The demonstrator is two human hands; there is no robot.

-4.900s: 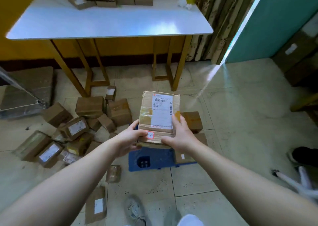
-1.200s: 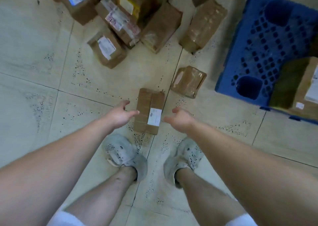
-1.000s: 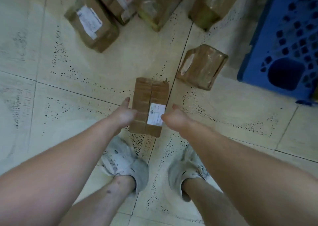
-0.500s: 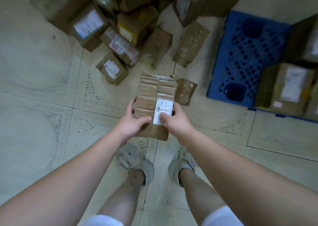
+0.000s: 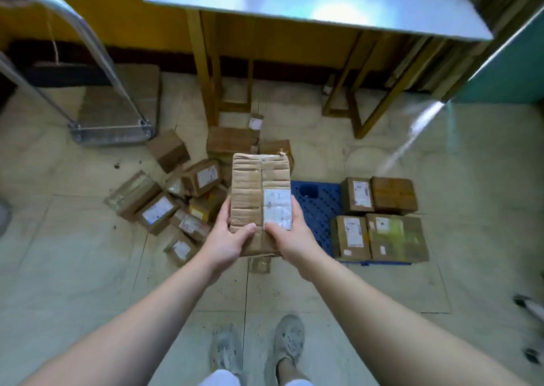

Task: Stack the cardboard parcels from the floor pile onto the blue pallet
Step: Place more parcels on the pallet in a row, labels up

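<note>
Currently both hands clamp one parcel (image 5: 260,197) at its near end: left hand (image 5: 226,240) and right hand (image 5: 290,235) curl round opposite long edges, thumbs on top, likely to keep the creased box level. Blue pallet (image 5: 316,206) lies just right of the grip, four boxes (image 5: 382,223) further right; floor pile (image 5: 176,206) on the left.

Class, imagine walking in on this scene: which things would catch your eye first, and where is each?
First, the creased cardboard parcel held up at centre, left hand and right hand gripping its near end. Right of it, the blue pallet on the floor carries four parcels along its right side; to the left lies the jumbled floor pile.
</note>
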